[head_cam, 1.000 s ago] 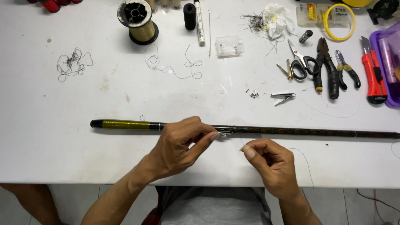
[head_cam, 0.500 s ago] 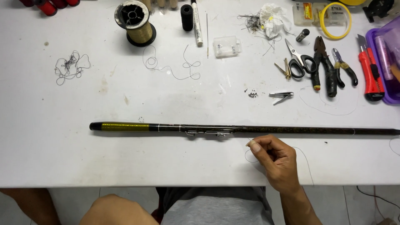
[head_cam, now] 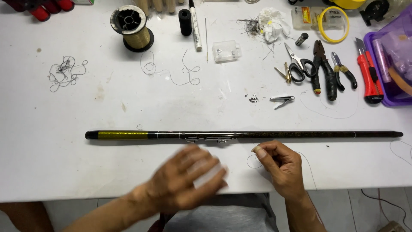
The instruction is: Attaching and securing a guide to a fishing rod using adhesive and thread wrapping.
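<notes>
Left hand [head_cam: 184,180], blurred, back above table edge [head_cam: 64,189] after dropping from view; grasp impossible to tell. Right hand [head_cam: 279,165] unchanged, pinching thin line [head_cam: 253,162] just below rod [head_cam: 244,134], which lies flat, untouched. Wrapping on rod paused.

A small clear plastic box [head_cam: 226,51] sits on the desk [head_cam: 64,167] near the top middle, rectangular, with tiny metal bits inside. At the top right lies a flat clear packet [head_cam: 315,16] with a yellow-and-red label (partly under a yellow ring). No signs or screens show.
</notes>
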